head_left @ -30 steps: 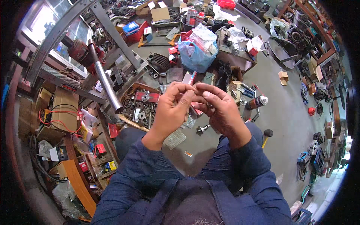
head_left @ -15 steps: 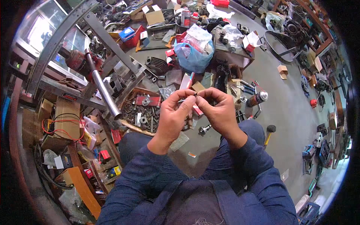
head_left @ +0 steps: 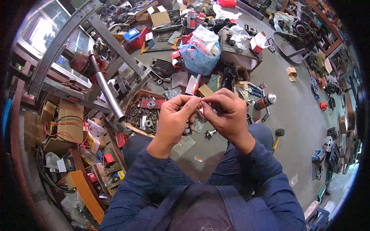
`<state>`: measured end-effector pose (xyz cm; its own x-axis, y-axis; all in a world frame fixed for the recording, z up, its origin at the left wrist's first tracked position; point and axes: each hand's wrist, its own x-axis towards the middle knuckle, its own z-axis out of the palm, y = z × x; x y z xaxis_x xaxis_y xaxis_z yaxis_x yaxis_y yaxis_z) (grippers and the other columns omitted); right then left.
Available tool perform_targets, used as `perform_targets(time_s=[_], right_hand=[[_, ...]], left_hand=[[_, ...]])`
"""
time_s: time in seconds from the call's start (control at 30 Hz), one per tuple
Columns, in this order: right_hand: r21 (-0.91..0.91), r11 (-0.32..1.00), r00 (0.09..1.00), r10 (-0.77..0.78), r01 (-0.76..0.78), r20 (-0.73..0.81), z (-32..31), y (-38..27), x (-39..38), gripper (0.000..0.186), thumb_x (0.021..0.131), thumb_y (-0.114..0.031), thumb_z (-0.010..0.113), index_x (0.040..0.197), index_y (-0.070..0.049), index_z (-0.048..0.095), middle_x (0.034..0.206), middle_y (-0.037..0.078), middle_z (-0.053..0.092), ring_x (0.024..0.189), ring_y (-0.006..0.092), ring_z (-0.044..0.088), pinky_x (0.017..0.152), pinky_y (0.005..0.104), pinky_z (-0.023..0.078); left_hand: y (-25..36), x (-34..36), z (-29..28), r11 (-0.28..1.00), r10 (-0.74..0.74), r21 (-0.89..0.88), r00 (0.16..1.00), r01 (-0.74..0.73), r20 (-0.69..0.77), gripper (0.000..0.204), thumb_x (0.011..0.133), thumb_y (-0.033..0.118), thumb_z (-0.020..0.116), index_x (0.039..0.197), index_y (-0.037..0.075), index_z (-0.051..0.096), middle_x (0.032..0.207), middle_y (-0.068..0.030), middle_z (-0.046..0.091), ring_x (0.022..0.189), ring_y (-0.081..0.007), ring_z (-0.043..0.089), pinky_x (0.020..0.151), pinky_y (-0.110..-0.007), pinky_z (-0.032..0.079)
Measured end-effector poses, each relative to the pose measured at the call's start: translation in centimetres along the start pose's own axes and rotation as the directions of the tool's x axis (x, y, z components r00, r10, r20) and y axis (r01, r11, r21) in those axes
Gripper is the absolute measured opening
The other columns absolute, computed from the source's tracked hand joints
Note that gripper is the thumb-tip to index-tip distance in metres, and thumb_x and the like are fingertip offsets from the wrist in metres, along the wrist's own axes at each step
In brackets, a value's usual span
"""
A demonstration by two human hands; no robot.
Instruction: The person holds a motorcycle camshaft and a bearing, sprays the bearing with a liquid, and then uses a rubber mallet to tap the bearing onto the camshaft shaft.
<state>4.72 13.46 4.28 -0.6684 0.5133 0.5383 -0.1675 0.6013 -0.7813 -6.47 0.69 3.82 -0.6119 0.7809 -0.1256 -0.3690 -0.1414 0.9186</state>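
Note:
Over my lap, my left hand and my right hand meet fingertip to fingertip. Both are closed in a pinch, and whatever sits between the tips is too small to make out. A dark metal cylindrical piece shows below the left fingers; I cannot tell whether that hand grips it. On the floor just beyond my knees lies a shiny metal part with a round head. A red and white carton stands behind the hands, beside a plain brown box.
To the left is a wooden tray of gears and metal parts, below a press frame with a steel tube. A spray can and a hammer are on the right. A blue plastic bag stands ahead.
My right hand has turned and its fingers have curled more over the pinch. The dark speck seen between the fingertips earlier no longer shows. The left hand has shifted slightly.

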Motion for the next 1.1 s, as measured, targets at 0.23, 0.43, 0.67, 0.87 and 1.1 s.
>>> perform_targets(time_s=[0.23, 0.43, 0.67, 0.87, 1.1], right_hand=[[0.012, 0.997, 0.997, -0.071, 0.07, 0.039, 0.0, 0.1, 0.1, 0.015, 0.078, -0.002, 0.078, 0.092, -0.001, 0.072, 0.08, 0.007, 0.065, 0.065, 0.0122, 0.062, 0.055, 0.0243, 0.047], [-0.105, 0.972, 0.978, -0.208, 0.208, 0.014, 0.4, 0.3, -0.3, 0.017, 0.077, 0.0, 0.078, 0.092, -0.001, 0.071, 0.079, 0.007, 0.062, 0.063, 0.0146, 0.061, 0.056, 0.026, 0.048], [0.001, 0.991, 0.99, -0.134, 0.134, 0.043, 0.7, 0.3, -0.4, 0.014, 0.076, 0.004, 0.073, 0.089, -0.001, 0.069, 0.077, 0.006, 0.062, 0.063, 0.0139, 0.059, 0.055, 0.0261, 0.046], [0.097, 0.994, 0.991, -0.067, 0.056, 0.118, 0.3, 0.5, -0.3, 0.013, 0.074, 0.002, 0.071, 0.087, 0.0, 0.067, 0.076, 0.008, 0.062, 0.063, 0.0155, 0.06, 0.056, 0.0274, 0.047], [0.122, 0.992, 0.984, -0.058, 0.038, 0.17, 0.0, 1.0, 0.1, 0.019, 0.076, -0.002, 0.074, 0.094, 0.0, 0.07, 0.076, 0.008, 0.063, 0.063, 0.0132, 0.06, 0.056, 0.028, 0.047]], left_hand=[[0.3, -0.6, 0.1, 0.993, -0.067, -0.093, 0.998, 0.069, 0.022, 0.02, 0.1, 0.019, 0.062, 0.093, 0.002, 0.069, 0.073, -0.0006, 0.064, 0.052, -0.0049, 0.053, 0.043, -0.021, 0.045], [0.5, -0.6, 0.0, 0.991, -0.12, -0.061, 0.992, 0.123, 0.048, 0.022, 0.1, 0.021, 0.062, 0.089, 0.002, 0.067, 0.072, -0.0006, 0.063, 0.052, -0.0051, 0.053, 0.043, -0.022, 0.045], [0.9, -0.8, -0.4, 0.991, -0.122, -0.045, 0.988, 0.127, 0.097, 0.021, 0.101, 0.021, 0.061, 0.093, 0.002, 0.065, 0.072, -0.0004, 0.06, 0.054, -0.0051, 0.053, 0.044, -0.022, 0.045], [1.3, -0.7, -1.0, 0.981, -0.175, -0.047, 0.966, 0.187, 0.191, 0.021, 0.101, 0.022, 0.06, 0.095, 0.003, 0.065, 0.072, 0.0009, 0.059, 0.056, -0.0045, 0.052, 0.046, -0.022, 0.045], [1.4, -0.2, -2.0, 0.977, -0.201, -0.017, 0.952, 0.21, 0.232, 0.022, 0.101, 0.021, 0.059, 0.095, 0.0, 0.063, 0.072, -0.0015, 0.058, 0.055, -0.0063, 0.052, 0.044, -0.021, 0.045]])
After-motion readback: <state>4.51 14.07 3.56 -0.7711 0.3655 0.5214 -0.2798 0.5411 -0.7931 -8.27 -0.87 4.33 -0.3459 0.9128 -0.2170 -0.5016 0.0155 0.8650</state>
